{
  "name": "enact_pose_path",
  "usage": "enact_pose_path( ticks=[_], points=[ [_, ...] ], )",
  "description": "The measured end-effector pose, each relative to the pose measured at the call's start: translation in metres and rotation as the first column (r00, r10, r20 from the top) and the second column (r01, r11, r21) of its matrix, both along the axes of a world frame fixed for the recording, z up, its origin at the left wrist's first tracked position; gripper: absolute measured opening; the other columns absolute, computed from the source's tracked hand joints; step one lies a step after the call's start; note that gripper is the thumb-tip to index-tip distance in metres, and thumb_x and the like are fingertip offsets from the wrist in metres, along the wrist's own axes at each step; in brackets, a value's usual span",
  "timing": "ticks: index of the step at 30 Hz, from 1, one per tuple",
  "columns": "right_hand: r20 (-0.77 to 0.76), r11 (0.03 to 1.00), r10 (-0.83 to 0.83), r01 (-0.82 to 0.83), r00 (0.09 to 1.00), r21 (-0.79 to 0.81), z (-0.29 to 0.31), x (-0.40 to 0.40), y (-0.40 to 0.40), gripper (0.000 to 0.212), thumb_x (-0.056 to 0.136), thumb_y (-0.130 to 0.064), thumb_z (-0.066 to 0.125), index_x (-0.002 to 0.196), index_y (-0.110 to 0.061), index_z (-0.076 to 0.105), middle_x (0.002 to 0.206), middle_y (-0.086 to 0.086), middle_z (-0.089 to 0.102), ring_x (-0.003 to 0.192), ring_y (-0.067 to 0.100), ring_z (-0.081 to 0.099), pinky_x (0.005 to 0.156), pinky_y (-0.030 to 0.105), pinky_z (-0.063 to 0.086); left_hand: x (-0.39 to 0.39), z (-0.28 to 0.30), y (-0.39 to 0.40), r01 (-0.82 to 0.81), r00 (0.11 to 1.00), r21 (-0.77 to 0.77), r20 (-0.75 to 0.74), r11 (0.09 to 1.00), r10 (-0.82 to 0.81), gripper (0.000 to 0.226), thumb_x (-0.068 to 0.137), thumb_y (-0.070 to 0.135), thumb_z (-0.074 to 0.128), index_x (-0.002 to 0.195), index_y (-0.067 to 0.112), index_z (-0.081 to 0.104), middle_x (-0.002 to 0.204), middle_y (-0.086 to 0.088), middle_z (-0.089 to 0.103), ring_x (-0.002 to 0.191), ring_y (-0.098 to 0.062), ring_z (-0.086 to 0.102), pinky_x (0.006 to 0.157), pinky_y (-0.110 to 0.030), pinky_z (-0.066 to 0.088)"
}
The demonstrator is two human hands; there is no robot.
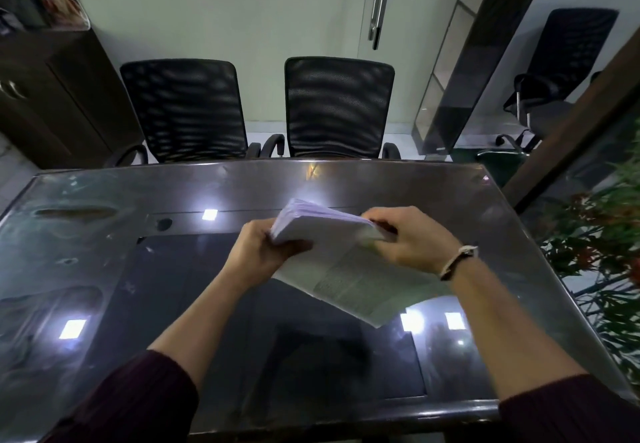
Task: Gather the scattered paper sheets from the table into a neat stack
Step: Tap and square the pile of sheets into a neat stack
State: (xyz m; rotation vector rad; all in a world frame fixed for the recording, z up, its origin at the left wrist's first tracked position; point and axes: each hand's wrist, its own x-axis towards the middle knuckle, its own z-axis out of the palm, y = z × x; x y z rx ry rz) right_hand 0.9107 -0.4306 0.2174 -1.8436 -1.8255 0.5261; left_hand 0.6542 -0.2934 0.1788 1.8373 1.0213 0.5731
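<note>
I see both hands, left (258, 252) and right (412, 238), gripping the stack (332, 255) above the worktop (104, 269); its lower sheets sag loose, so I judge they could slide out if either grip slackens.

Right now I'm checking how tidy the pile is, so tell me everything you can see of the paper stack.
The paper stack is a thick bundle of white sheets, held above the glass table and tilted, its far end raised. The left hand grips its left edge and the right hand grips its right edge. The far edges fan slightly, so it is not fully squared. A lower printed sheet with blurred text sticks out toward the camera. Nothing else touches it.
</note>
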Motion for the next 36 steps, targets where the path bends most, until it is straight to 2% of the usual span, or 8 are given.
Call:
enact_pose_path(
  ticks=[3,7,11,14,18,20,26,36],
  points=[
    [-0.262,0.938,-0.009,-0.083,0.965,-0.337,-0.008,0.059,-0.028,0.039,0.081,-0.032,0.083,0.117,-0.022,0.072,0.11,-0.001,0.076,0.1,0.019,0.071,0.093,0.044,0.057,-0.019,0.0,-0.004,-0.275,0.961,-0.111,-0.003,0.955,0.277,0.022,0.073,0.028,0.096,0.073,0.021,0.075,0.073,0.0,0.075,0.066,-0.011,0.065,0.061,-0.026,0.052],
    [-0.722,0.956,-0.27,0.088,0.637,-0.28,-0.064,0.042,-0.047,0.045,0.081,0.008,0.077,0.122,-0.006,0.069,0.117,0.012,0.074,0.11,0.025,0.066,0.101,0.042,0.055,-0.025,-0.018,-0.003,-0.36,0.927,-0.22,0.028,0.907,0.374,0.026,0.073,0.025,0.095,0.073,0.018,0.07,0.059,0.011,0.07,0.066,-0.013,0.065,0.06,-0.025,0.051],
    [-0.742,0.882,-0.365,0.464,0.562,-0.082,-0.098,-0.013,-0.033,0.053,0.079,-0.007,0.08,0.128,-0.023,0.067,0.117,0.001,0.072,0.109,0.017,0.065,0.092,0.036,0.056,-0.009,-0.032,-0.018,-0.385,0.886,-0.357,0.114,0.851,0.449,0.021,0.077,0.021,0.093,0.085,0.013,0.075,0.075,-0.002,0.077,0.069,-0.02,0.071,0.064,-0.033,0.059],
    [-0.725,0.859,-0.367,0.512,0.584,-0.022,-0.1,-0.024,-0.027,0.051,0.087,0.001,0.075,0.114,-0.042,0.072,0.111,-0.007,0.075,0.104,0.007,0.067,0.091,0.03,0.055,-0.004,-0.046,-0.016,-0.399,0.87,-0.37,0.136,0.839,0.474,0.017,0.081,0.015,0.087,0.093,0.013,0.075,0.081,-0.006,0.078,0.07,-0.019,0.071,0.062,-0.03,0.057],
    [-0.629,0.843,-0.482,0.517,0.61,-0.145,-0.123,-0.028,-0.03,0.041,0.086,0.006,0.075,0.091,-0.035,0.07,0.077,-0.028,0.071,0.072,-0.015,0.06,0.073,0.02,0.047,-0.01,-0.083,-0.015,-0.309,0.942,-0.377,0.005,0.873,0.336,0.027,0.08,0.02,0.09,0.099,0.026,0.071,0.092,0.002,0.079,0.084,-0.015,0.075,0.073,-0.031,0.059],
    [-0.63,0.834,-0.519,0.502,0.578,-0.226,-0.136,-0.031,-0.034,0.044,0.083,0.004,0.078,0.097,-0.036,0.067,0.083,-0.034,0.072,0.078,-0.017,0.062,0.076,0.015,0.049,-0.013,-0.105,-0.021,-0.293,0.955,-0.42,-0.078,0.859,0.287,0.03,0.079,0.023,0.09,0.101,0.029,0.07,0.096,0.003,0.079,0.091,-0.018,0.076,0.078,-0.038,0.062],
    [-0.695,0.813,-0.531,0.522,0.485,-0.257,-0.147,-0.035,-0.039,0.048,0.087,0.009,0.072,0.104,-0.034,0.065,0.095,-0.029,0.075,0.093,-0.01,0.066,0.085,0.015,0.05,-0.012,-0.129,-0.025,-0.413,0.9,-0.48,-0.088,0.774,0.426,0.02,0.082,0.023,0.087,0.096,0.02,0.074,0.092,-0.004,0.08,0.094,-0.03,0.076,0.086,-0.048,0.062],
    [-0.682,0.835,-0.469,0.533,0.561,-0.136,-0.139,-0.011,-0.043,0.036,0.081,0.001,0.081,0.111,-0.018,0.074,0.103,-0.006,0.079,0.098,0.007,0.072,0.087,0.022,0.051,-0.023,-0.128,-0.015,-0.296,0.941,-0.431,0.02,0.852,0.337,0.03,0.082,0.018,0.089,0.109,0.02,0.078,0.101,0.0,0.082,0.1,-0.021,0.077,0.091,-0.039,0.061]
  ],
)
